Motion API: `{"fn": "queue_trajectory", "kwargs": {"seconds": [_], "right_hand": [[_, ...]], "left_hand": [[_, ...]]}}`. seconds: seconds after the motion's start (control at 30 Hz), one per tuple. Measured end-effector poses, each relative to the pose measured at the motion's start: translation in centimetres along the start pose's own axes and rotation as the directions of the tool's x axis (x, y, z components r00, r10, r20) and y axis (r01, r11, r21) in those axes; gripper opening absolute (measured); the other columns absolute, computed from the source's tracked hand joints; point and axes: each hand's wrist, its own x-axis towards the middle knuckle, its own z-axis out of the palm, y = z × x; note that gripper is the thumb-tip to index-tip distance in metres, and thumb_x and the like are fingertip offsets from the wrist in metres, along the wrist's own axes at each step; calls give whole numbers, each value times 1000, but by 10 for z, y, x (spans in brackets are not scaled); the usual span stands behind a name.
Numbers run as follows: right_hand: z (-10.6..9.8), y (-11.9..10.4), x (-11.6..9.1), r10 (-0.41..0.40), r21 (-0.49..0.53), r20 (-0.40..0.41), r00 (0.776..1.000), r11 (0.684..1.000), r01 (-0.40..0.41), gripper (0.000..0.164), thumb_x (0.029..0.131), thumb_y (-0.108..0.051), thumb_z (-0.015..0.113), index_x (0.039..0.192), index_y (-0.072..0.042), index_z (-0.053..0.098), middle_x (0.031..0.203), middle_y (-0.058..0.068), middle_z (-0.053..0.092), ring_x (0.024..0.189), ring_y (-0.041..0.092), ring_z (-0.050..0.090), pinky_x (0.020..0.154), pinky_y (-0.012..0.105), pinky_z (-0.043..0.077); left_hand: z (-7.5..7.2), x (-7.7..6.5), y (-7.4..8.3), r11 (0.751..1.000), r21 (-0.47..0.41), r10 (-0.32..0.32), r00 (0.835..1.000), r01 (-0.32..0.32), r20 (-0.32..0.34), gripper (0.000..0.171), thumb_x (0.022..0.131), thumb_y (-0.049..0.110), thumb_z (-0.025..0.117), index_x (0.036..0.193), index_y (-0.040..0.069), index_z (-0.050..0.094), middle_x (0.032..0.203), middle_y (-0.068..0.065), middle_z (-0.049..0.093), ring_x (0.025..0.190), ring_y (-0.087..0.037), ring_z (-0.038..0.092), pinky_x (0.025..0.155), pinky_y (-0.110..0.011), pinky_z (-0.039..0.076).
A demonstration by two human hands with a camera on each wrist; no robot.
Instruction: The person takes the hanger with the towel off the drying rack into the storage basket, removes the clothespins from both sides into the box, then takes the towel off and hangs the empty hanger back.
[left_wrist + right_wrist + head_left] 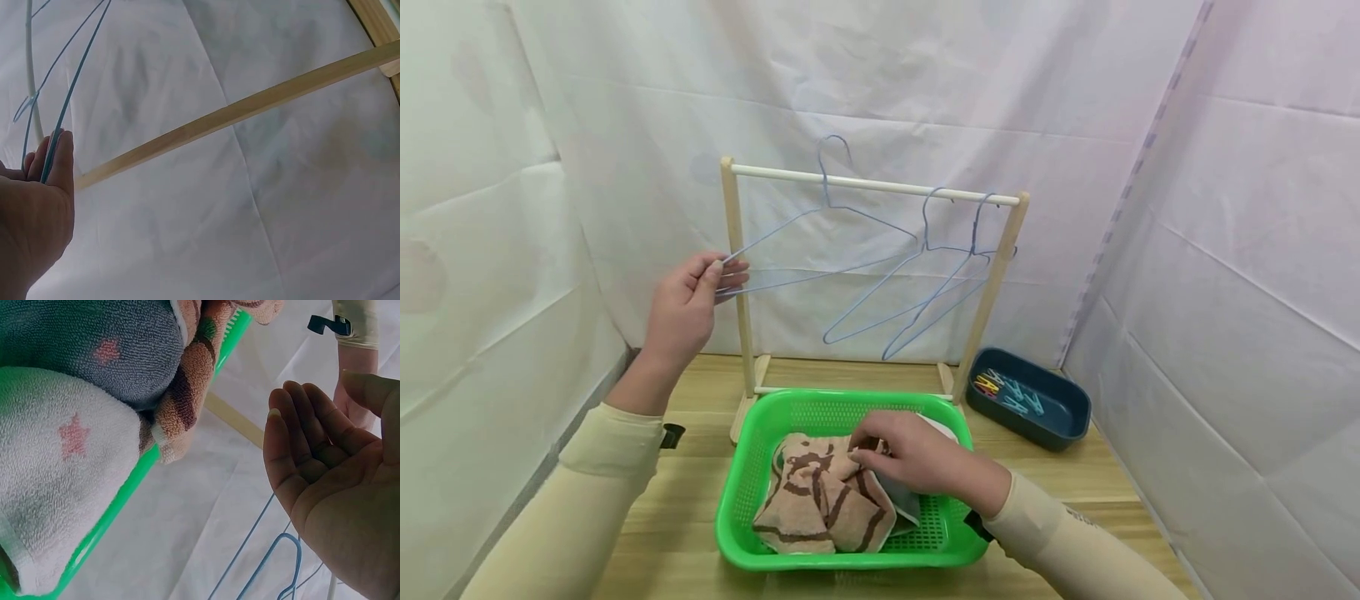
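My left hand (688,292) pinches the left corner of a blue wire hanger (790,218), also seen in the left wrist view as thin blue wires. The hook of this hanger stands above the white rail (880,183). Over the green basket (850,562) hovers my right hand (917,454), its fingers loosely bent with nothing between them. Close below it lies a tan and brown patterned towel (805,508). The right wrist view shows a dark grey towel (131,356) and a white towel (56,475), each with a pink star.
Two more blue hangers (859,302) hang at the right part of the rail. The wooden rack's posts (992,283) stand behind the basket. At the right, a dark blue bin (1063,412) holds several coloured clothespins (1018,396). White cloth walls (1225,250) enclose the wooden table.
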Motion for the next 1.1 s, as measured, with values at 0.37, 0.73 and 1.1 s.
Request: {"fn": "queue_trajectory", "kwargs": {"seconds": [0.37, 0.73, 1.1], "right_hand": [[0, -1, -1, -5, 2, -6, 1000, 1000, 5, 15, 116, -32, 64, 120, -24, 76, 109, -14, 71, 94, -4, 65, 80, 21, 59], [0, -1, -1, 1, 25, -5, 1000, 1000, -1, 14, 115, -30, 66, 119, -23, 76, 108, -14, 71, 92, -4, 65, 78, 20, 59], [1, 1, -2, 7, 26, -11, 1000, 1000, -7, 16, 114, -27, 67, 122, -18, 77, 109, -13, 72, 92, -3, 65, 78, 22, 59]], "left_hand": [[14, -6, -8, 1000, 19, -13, 999, 12, 33, 34, 121, 17, 48, 137, -5, 69, 134, -19, 76, 123, -37, 75, 101, -28, 63], [19, -13, -18, 999, 16, -30, 999, 30, 41, 35, 121, 19, 48, 138, -4, 69, 135, -19, 76, 124, -35, 75, 101, -26, 63], [23, -18, -26, 999, 32, -39, 998, 38, 50, 35, 121, 19, 49, 138, -3, 69, 134, -18, 76, 124, -38, 75, 101, -27, 63]]}}
